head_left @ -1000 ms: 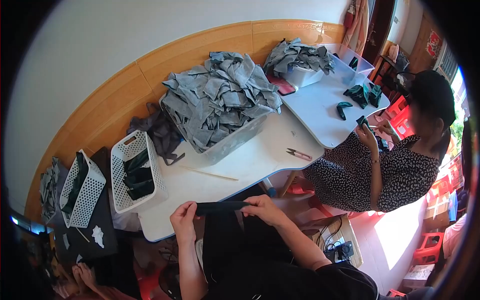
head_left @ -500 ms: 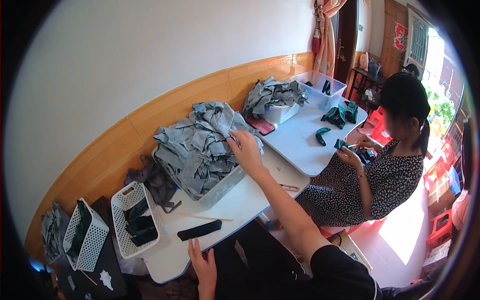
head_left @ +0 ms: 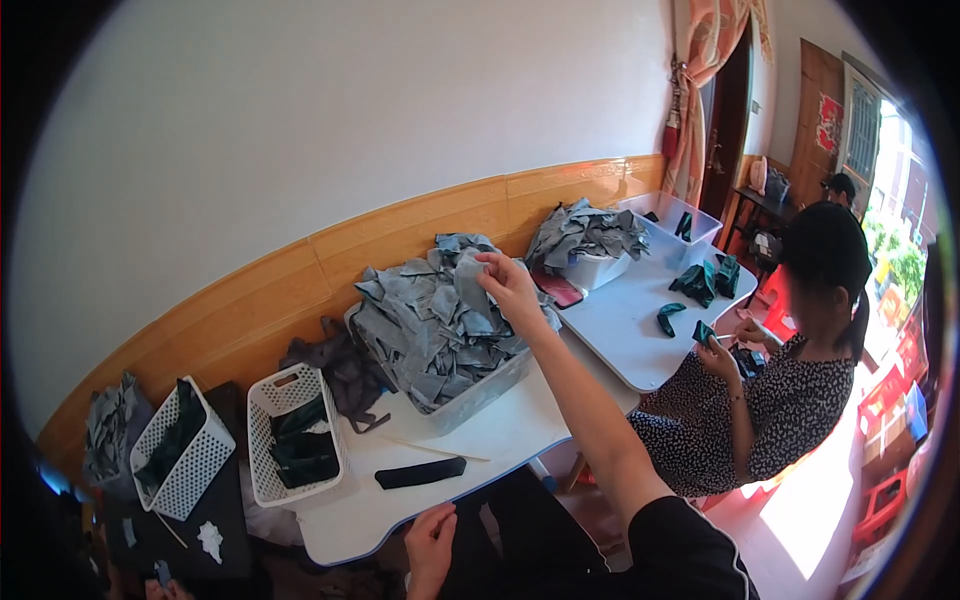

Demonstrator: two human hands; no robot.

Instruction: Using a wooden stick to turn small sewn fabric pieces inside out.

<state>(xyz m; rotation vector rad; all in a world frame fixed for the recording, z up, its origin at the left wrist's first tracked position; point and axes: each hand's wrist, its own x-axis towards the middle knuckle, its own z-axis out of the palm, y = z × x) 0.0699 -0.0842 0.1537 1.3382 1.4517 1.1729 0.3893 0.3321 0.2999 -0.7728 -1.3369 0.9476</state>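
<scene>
Over a clear plastic bin (head_left: 470, 402) heaped with grey fabric pieces (head_left: 415, 325), my right hand (head_left: 512, 292) pinches a pale grey fabric piece (head_left: 470, 284) at the top of the pile. My left hand (head_left: 430, 545) rests at the table's front edge, its fingers curled together and no object visible in them. Just beyond it, a dark green, nearly black fabric strip (head_left: 421, 473) lies flat on the white table (head_left: 345, 520). A thin pale stick (head_left: 437, 449) lies between that strip and the bin.
Two white perforated baskets (head_left: 262, 480) with dark green fabric stand at the left. A dark cloth bundle (head_left: 340, 375) sits beside the bin. At right, a seated person (head_left: 790, 380) handles green fabric by a second table (head_left: 630, 350). Another person's hands (head_left: 168, 590) show at lower left.
My right hand has gone from reaching over the pile to pinching a grey piece. My left hand has drawn back from the dark strip, fingers now curled. The view has shifted left.
</scene>
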